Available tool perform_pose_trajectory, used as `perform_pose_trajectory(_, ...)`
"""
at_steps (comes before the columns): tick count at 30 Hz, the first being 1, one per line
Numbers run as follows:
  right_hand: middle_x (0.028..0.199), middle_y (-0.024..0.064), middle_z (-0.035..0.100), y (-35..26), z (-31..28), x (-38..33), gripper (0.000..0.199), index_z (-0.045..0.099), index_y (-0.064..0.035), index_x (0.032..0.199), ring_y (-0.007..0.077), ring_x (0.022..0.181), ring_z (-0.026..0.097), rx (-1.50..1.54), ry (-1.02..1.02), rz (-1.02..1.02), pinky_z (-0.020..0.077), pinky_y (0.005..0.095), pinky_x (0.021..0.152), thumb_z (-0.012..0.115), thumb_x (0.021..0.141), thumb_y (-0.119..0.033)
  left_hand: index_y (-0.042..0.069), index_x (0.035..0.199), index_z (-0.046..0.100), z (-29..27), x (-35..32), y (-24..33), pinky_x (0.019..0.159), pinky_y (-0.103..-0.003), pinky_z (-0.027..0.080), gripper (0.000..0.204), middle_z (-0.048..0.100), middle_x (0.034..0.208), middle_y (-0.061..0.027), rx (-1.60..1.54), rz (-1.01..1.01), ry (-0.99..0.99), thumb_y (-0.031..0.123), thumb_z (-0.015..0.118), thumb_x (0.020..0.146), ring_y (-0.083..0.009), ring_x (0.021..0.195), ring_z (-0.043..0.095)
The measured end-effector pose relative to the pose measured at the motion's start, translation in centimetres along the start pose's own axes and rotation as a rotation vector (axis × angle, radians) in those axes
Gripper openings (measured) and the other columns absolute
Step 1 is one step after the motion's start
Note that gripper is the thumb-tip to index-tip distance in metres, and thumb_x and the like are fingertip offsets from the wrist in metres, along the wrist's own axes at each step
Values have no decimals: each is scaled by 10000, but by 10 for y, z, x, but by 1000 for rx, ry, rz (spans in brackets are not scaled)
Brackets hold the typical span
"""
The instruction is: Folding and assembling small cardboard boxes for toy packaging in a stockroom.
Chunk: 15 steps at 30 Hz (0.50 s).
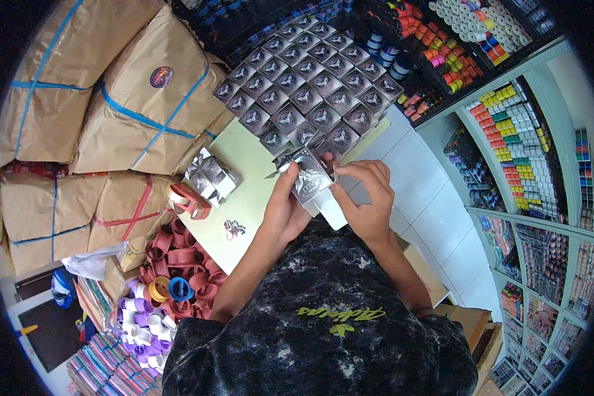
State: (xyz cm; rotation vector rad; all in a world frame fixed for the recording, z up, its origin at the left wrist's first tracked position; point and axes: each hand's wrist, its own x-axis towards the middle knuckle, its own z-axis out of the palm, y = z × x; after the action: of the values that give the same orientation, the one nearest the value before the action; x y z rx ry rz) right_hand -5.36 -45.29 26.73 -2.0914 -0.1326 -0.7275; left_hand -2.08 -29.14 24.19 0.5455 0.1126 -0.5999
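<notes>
A small silver-grey printed cardboard box point(310, 179) is held up in front of my chest, its white end flap point(331, 210) sticking out toward me. My left hand point(287, 208) is closed round the box's left side, with the thumb on its printed face. At the box's right edge my right hand point(371, 198) pinches with thumb and forefinger; a flap seems to be between them. Beyond my hands, many matching boxes point(303, 96) stand in close rows on the pale yellow table point(234, 155). What lies inside the held box is hidden.
On the table's left lie flattened silver cartons point(211, 177), a red tape dispenser point(190, 201) and a small tangled bunch point(233, 229). Large brown paper parcels point(145, 99) rise at the left, above red rings point(178, 257). Shelves of spools point(508, 152) line the right.
</notes>
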Motion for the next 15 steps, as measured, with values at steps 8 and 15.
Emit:
perform_pose_trajectory(8, 951, 53, 760, -6, -11, 1, 215, 789, -112, 987, 206, 933, 637, 107, -286, 49, 435, 338, 844, 829, 776, -124, 14, 1375, 523, 3, 3, 7, 1110, -443, 430, 718, 614, 1335, -134, -89, -3, 77, 625, 383, 1026, -276, 1289, 554)
perform_pose_trajectory(15, 1069, 67, 755, -4, -10, -3, 296, 768, -85, 1094, 230, 1001, 634, 123, -464, 35, 402, 369, 914, 801, 826, -205, 20, 1415, 488, 3, 3, 4, 1133, -443, 408, 837, 586, 1380, -124, 5, -79, 38, 711, 304, 981, -270, 1316, 532)
